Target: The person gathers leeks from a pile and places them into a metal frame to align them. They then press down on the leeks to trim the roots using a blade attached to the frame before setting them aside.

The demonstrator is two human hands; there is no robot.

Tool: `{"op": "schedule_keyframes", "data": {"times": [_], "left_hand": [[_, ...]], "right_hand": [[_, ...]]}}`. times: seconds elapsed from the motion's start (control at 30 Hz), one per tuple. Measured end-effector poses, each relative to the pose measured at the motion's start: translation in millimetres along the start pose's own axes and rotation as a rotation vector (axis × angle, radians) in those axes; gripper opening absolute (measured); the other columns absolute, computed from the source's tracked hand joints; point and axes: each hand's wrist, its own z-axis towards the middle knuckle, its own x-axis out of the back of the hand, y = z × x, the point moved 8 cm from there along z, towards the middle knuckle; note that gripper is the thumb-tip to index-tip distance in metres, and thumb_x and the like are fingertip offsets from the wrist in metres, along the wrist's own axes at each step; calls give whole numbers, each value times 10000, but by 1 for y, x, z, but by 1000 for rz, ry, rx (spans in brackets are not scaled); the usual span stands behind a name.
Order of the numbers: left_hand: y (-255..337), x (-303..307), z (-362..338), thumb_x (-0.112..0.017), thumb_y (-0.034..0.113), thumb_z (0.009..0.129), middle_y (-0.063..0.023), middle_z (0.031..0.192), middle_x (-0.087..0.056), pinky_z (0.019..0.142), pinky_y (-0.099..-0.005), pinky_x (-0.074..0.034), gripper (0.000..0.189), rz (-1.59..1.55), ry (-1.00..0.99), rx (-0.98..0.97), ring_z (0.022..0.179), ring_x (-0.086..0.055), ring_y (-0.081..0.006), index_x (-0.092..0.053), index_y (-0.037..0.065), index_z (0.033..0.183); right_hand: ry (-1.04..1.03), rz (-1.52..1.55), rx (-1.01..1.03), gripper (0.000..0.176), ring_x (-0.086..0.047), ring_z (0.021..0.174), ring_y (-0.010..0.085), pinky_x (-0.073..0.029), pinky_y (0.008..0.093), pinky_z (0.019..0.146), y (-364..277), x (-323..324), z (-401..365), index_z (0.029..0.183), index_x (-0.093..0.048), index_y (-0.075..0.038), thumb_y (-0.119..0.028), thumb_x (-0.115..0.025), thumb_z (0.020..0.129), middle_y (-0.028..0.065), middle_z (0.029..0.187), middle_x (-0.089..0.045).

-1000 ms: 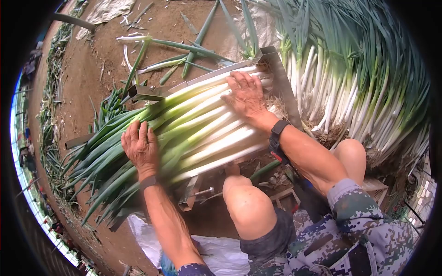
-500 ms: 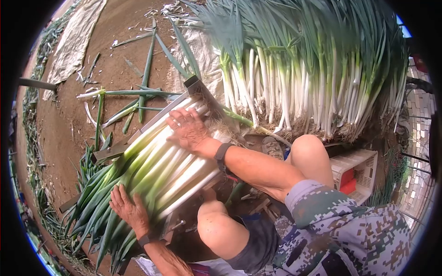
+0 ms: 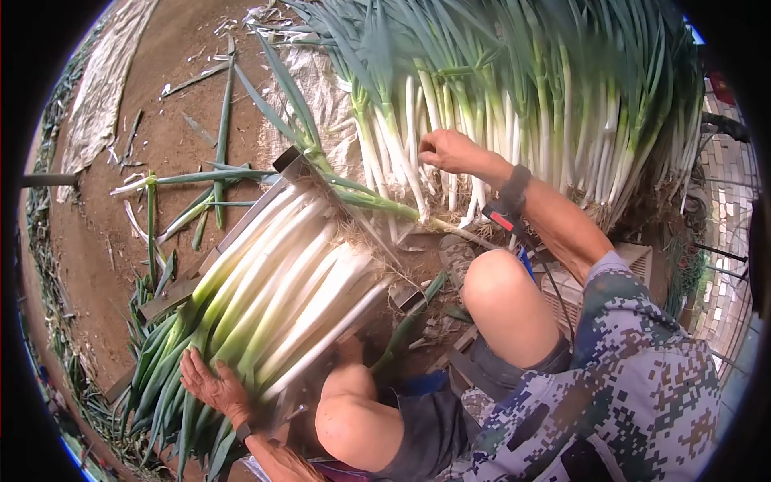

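A bundle of green onions (image 3: 273, 281) lies slanting in a metal frame (image 3: 241, 221), with white stems and roots toward the upper right and green leaves at the lower left. My left hand (image 3: 215, 386) rests on the leaves where they turn green, its fingers spread. Away from the bundle, my right hand (image 3: 450, 151) is at the standing green onions (image 3: 554, 120), in front of their white stems. Its fingers are curled, and anything within them is too small to make out.
Loose leaves and a single onion (image 3: 151, 225) lie on the soil at the left. Pale cloth (image 3: 108, 88) is at the upper left. Behind my right arm stands a light plastic crate (image 3: 634, 261). My bare knees are close to the frame.
My right hand has left the bundle's white stems and moved up and right to the standing onions, its fingers now curled. My left hand has stayed on the leaves. The whole view has shifted slightly.
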Motion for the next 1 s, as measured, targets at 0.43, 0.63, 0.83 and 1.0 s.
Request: {"op": "schedule_keyframes", "data": {"times": [0.43, 0.63, 0.83, 1.0], "left_hand": [[4, 3, 4, -371, 502, 1048, -154, 1503, -470, 1180, -522, -241, 622, 30, -17, -18, 1395, -406, -357, -465, 59, 1473], [3, 4, 2, -384, 445, 1061, -155, 1517, -456, 1177, -499, -241, 577, 62, -18, -23, 1397, -400, -359, -455, 59, 1485], [5, 4, 3, -369, 497, 1054, -163, 1495, -475, 1172, -520, -247, 616, 54, -7, -21, 1384, -413, -367, -468, 56, 1472], [6, 6, 5, -362, 527, 1046, -158, 1484, -486, 1173, -537, -246, 639, 18, -8, 0, 1378, -422, -368, -480, 53, 1458]], "right_hand": [[149, -24, -71, 335, -572, 1036, 417, -485, 499, 880, 120, -205, -72, 1086, -589, -45, -166, -681, 788, 170, 1074, -587], [38, 345, 51, 343, -599, 955, 418, -496, 458, 792, 67, -163, -123, 1156, -593, -36, -165, -642, 842, 200, 1042, -585], [81, 378, 44, 327, -636, 821, 323, -506, 407, 729, 70, -120, -164, 1081, -594, 22, -199, -691, 860, 178, 898, -608], [42, 503, -229, 316, -579, 722, 159, -499, 340, 679, 91, -118, -217, 1002, -623, 16, -227, -744, 840, 76, 776, -619]]}}
